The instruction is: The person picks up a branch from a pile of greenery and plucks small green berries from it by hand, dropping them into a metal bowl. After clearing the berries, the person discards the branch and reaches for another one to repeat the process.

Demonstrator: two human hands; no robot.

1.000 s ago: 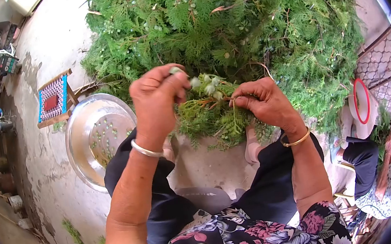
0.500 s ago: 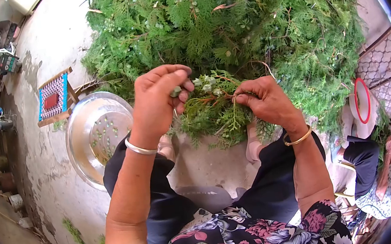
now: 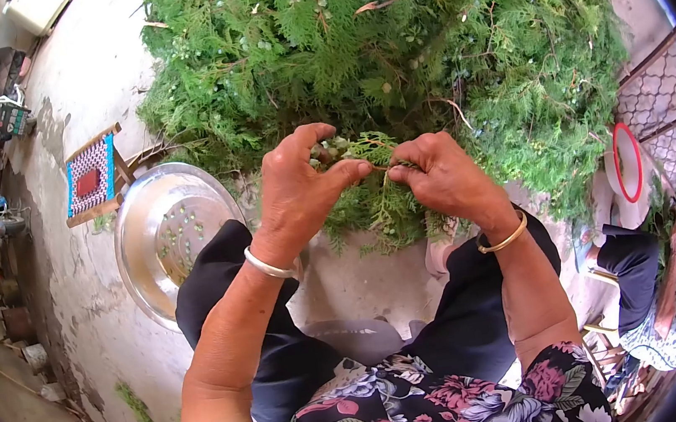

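Note:
My right hand (image 3: 447, 174) pinches the stem of a green cypress sprig (image 3: 384, 209) between thumb and fingers. The sprig hangs in front of my knees, its flat leaves spreading below the hand. At its left side, my left hand (image 3: 289, 192) has its fingers curled around pale green cones (image 3: 334, 147), and its thumb reaches toward the right hand. The palm side is mostly hidden. Left of my knee stands a wide metal basin (image 3: 135, 265) with small green cones scattered on its bottom.
A large pile of cypress branches (image 3: 319, 53) fills the floor ahead. A small woven-seat stool (image 3: 93, 178) stands beyond the basin. To the right are a red-rimmed round object (image 3: 627, 163), wire mesh (image 3: 664, 116) and another person's dark-clothed leg (image 3: 630, 264).
My left hand has moved right and slightly down, from beside the sprig onto its cones, with the thumb now stretched out. My right hand has shifted slightly left, still pinching the sprig.

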